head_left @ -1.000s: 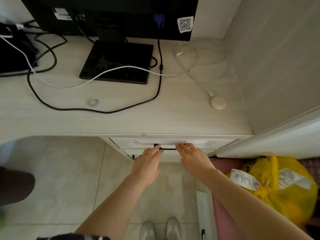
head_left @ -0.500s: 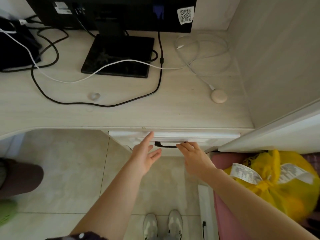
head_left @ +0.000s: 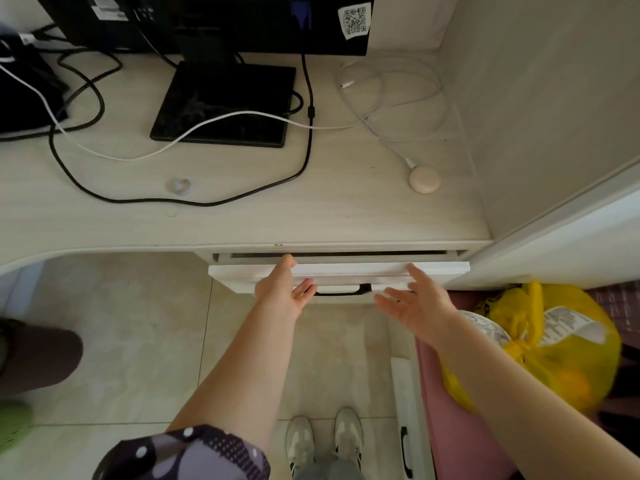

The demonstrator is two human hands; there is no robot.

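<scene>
Two open hands grip nothing: left hand (head_left: 284, 289) touches the stiff, probably easy-sliding drawer (head_left: 346, 270), right hand (head_left: 419, 303) hovers; take its handle (head_left: 341, 291).

We reach both bare forearms forward and down, side by side. Our left grip (head_left: 281, 289) stands on edge, thumb raised, straight fingers pointing right, holding nothing. Our right grip (head_left: 417, 301) mirrors it, thumb up, loose straight fingers pointing left, slightly blurred. The two palms face each other, well apart.
</scene>
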